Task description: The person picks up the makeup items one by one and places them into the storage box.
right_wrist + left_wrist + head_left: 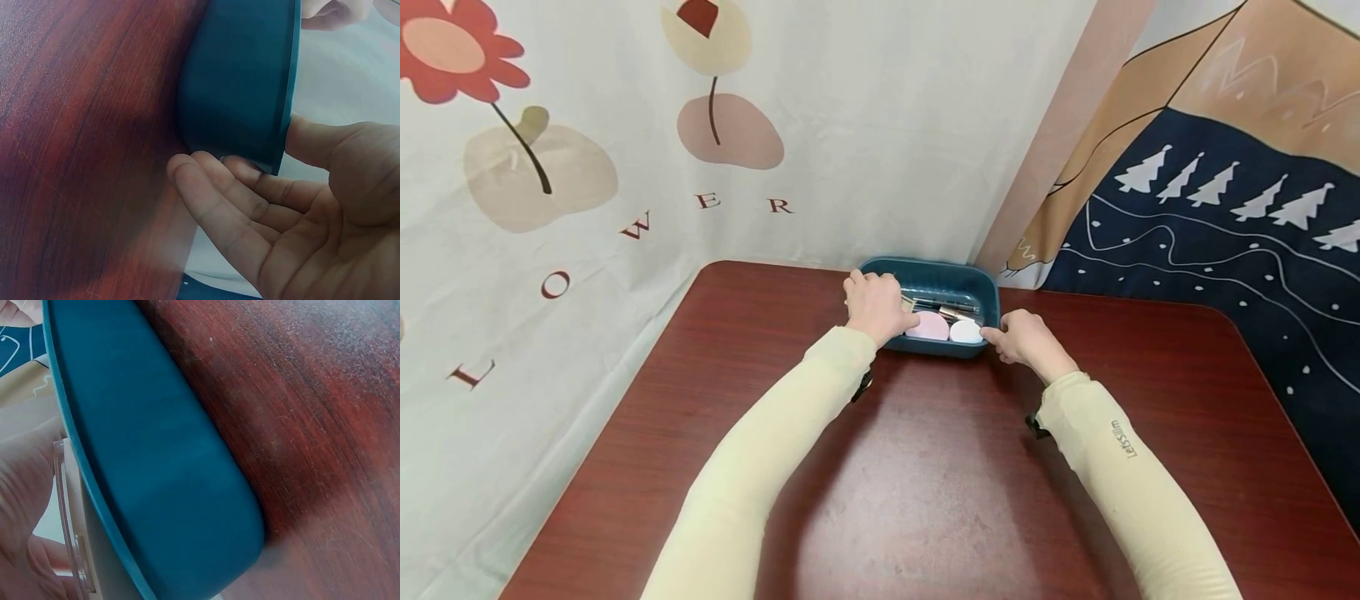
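Note:
A dark teal storage bin point(940, 348) stands at the table's back edge with cosmetics in it. My left hand point(874, 307) reaches over its left end. In the left wrist view, thumb and fingers hold a flat case with a clear lid and beige base point(81, 519) just inside the rim. With my right hand point(1028, 342) I grip the bin's right end, thumb at the rim and fingers against the outer wall. Along the front inside are a pink rounded item point(929, 326) and a white rounded item point(966, 332). Behind them lie slim dark pen-like sticks point(951, 305).
The reddish-brown wooden table point(910, 492) spreads in front of the bin. A pale curtain point(865, 192) with printed flowers and letters hangs right behind it. To the right hangs a dark blue cloth point(1210, 225) with white trees.

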Action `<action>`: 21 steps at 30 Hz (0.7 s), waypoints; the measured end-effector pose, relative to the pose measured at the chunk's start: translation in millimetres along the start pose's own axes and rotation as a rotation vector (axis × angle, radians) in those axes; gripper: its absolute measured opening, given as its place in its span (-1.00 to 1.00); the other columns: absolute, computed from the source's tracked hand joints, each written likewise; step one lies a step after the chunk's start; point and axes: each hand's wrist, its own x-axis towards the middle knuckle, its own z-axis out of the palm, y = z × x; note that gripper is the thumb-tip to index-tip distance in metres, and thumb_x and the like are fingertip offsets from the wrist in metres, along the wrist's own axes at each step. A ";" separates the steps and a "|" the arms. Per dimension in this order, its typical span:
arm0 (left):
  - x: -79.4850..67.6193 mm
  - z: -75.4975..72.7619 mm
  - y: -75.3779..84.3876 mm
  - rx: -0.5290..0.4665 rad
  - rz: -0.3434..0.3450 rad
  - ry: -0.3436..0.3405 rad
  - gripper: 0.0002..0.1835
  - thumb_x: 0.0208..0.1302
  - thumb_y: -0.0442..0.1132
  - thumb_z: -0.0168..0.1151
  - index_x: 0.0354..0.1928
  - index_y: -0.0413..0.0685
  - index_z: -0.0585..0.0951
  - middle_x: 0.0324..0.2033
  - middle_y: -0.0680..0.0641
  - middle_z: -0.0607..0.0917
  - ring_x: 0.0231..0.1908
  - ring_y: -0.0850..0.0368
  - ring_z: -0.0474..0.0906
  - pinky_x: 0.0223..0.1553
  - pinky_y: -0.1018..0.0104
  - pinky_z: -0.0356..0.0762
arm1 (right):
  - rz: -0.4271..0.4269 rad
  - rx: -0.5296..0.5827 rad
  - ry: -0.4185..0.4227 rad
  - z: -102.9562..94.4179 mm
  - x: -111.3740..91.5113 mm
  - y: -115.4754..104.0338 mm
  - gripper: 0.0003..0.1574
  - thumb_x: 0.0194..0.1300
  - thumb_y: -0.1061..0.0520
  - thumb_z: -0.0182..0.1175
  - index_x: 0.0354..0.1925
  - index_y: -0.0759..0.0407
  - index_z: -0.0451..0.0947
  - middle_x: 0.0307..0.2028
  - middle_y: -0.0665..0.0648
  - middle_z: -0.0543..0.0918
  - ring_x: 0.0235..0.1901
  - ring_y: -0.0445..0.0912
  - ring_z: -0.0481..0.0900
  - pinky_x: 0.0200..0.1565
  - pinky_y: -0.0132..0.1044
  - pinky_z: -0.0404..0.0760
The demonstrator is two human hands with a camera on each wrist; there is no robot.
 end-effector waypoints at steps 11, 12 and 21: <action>6.2 9.8 3.7 0.091 0.016 0.020 -0.44 0.13 0.30 0.39 -0.30 -0.10 0.61 -0.22 -0.22 0.68 -0.07 -0.19 0.47 -0.05 -0.02 0.45 | -0.017 0.013 0.011 2.2 -0.7 0.2 -0.41 0.59 -0.06 0.11 0.10 0.52 0.53 -0.16 0.37 0.74 -0.17 0.08 0.79 0.13 0.03 0.67; 6.6 10.6 3.8 0.090 0.018 0.026 -0.45 0.13 0.29 0.39 -0.30 -0.10 0.61 -0.22 -0.23 0.68 -0.07 -0.19 0.47 -0.05 -0.01 0.45 | -0.015 0.011 0.010 2.1 -0.7 0.0 -0.41 0.59 -0.07 0.11 0.09 0.51 0.53 -0.16 0.36 0.74 -0.16 0.08 0.79 0.14 0.03 0.67; 10.6 16.2 5.2 0.033 0.020 0.051 -0.50 0.16 0.24 0.37 -0.31 -0.09 0.61 -0.18 -0.23 0.67 -0.03 -0.21 0.50 -0.02 -0.02 0.47 | -0.011 0.004 0.006 0.6 -1.3 0.0 -0.41 0.59 -0.07 0.11 0.10 0.50 0.53 -0.14 0.38 0.74 -0.15 0.09 0.79 0.17 0.06 0.64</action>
